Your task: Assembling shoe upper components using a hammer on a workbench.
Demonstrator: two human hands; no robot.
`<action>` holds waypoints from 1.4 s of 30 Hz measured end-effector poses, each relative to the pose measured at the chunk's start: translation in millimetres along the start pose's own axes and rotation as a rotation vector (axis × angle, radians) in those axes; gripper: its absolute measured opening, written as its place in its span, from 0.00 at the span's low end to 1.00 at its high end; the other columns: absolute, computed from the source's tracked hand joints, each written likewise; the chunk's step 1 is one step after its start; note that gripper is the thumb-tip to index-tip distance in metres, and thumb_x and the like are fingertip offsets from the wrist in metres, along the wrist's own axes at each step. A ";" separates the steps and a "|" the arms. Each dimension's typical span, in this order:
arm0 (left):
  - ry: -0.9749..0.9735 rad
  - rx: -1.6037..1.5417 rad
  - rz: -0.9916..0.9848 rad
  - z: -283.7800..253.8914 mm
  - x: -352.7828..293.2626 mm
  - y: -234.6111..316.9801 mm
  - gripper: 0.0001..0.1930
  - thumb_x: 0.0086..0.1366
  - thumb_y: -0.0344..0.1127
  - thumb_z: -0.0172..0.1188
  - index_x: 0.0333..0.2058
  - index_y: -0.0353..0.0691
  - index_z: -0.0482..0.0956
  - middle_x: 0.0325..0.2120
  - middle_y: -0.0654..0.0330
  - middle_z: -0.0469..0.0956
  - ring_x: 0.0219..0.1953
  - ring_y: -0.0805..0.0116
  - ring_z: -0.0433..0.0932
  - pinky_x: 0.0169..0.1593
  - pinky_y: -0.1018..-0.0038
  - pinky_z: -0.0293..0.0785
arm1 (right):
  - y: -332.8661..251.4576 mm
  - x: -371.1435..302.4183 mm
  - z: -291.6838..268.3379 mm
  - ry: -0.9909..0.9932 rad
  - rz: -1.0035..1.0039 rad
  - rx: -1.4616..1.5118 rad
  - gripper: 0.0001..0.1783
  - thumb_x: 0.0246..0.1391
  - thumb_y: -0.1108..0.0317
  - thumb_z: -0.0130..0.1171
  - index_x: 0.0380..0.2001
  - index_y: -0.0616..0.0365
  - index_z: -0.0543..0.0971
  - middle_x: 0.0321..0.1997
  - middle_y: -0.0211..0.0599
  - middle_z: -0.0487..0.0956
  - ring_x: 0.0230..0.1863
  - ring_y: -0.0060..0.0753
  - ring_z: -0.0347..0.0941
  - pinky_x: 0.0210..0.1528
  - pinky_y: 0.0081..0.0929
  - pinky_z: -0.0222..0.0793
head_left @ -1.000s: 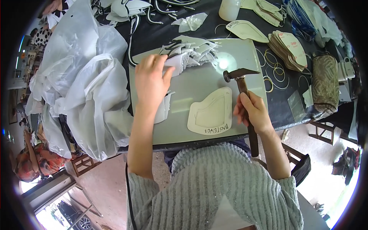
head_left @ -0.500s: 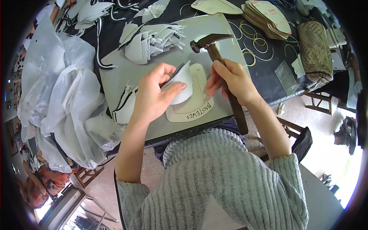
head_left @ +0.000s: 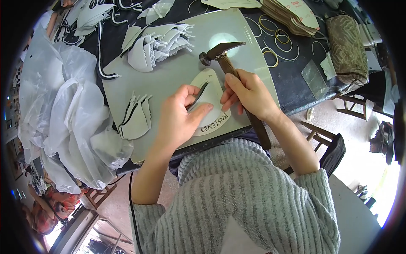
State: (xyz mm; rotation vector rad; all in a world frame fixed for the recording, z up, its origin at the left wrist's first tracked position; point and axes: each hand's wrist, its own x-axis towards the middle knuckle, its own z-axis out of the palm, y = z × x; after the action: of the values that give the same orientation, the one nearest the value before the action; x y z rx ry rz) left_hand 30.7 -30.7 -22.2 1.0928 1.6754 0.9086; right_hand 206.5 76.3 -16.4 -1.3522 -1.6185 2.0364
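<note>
My left hand [head_left: 179, 118] is closed on a curved white piece with a black edge strip [head_left: 205, 108], thumb on top and fingers along the strip. The piece lies over a cream template [head_left: 215, 78] with dark handwriting, hiding much of its middle. My right hand [head_left: 251, 95] grips the wooden handle of a hammer [head_left: 227, 65]. The hammer's dark head points away from me, above the board, and the handle's end reaches past the near table edge. Fingers of my right hand hang close to the template's right side.
The pale board [head_left: 177, 72] bears a large pile of white pieces [head_left: 144, 53] and a smaller stack [head_left: 137, 120]. Translucent plastic bags [head_left: 76, 114] crowd the left. Rings of narrow tape [head_left: 281, 40], a stack of templates [head_left: 292, 17] and a patterned pouch [head_left: 347, 46] lie right.
My left hand has brought the white piece down onto the template, where it now lies flatter. The hammer stays in my right hand. The whole view has shifted slightly.
</note>
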 end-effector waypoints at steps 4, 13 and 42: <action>0.060 0.129 0.083 2.3 -2.9 -1.6 0.17 0.57 0.28 0.70 0.41 0.30 0.73 0.27 0.55 0.84 0.29 0.78 0.78 0.34 0.78 0.73 | 1.5 0.0 0.5 0.010 -0.014 -0.002 0.18 0.70 0.57 0.45 0.35 0.63 0.71 0.27 0.39 0.80 0.25 0.26 0.81 0.16 0.18 0.64; 0.140 0.142 0.171 7.4 -2.4 -7.7 0.17 0.54 0.30 0.70 0.38 0.31 0.73 0.23 0.51 0.81 0.22 0.68 0.78 0.28 0.73 0.71 | 3.0 -3.4 1.1 0.012 -0.045 0.011 0.18 0.70 0.58 0.44 0.35 0.64 0.71 0.28 0.39 0.80 0.26 0.26 0.81 0.16 0.17 0.64; -0.064 0.085 -0.014 -28.5 -9.7 -9.8 0.09 0.58 0.32 0.66 0.25 0.32 0.80 0.16 0.59 0.79 0.18 0.74 0.76 0.26 0.75 0.70 | 10.3 -8.3 16.6 0.007 -0.272 -0.301 0.16 0.71 0.62 0.43 0.34 0.65 0.71 0.28 0.37 0.82 0.29 0.24 0.81 0.28 0.20 0.73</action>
State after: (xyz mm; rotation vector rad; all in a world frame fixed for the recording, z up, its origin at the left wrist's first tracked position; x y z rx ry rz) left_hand 3.1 -45.8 -19.2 1.1532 1.6795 0.7914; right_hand 202.3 56.0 -21.3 -1.1429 -2.0420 1.6828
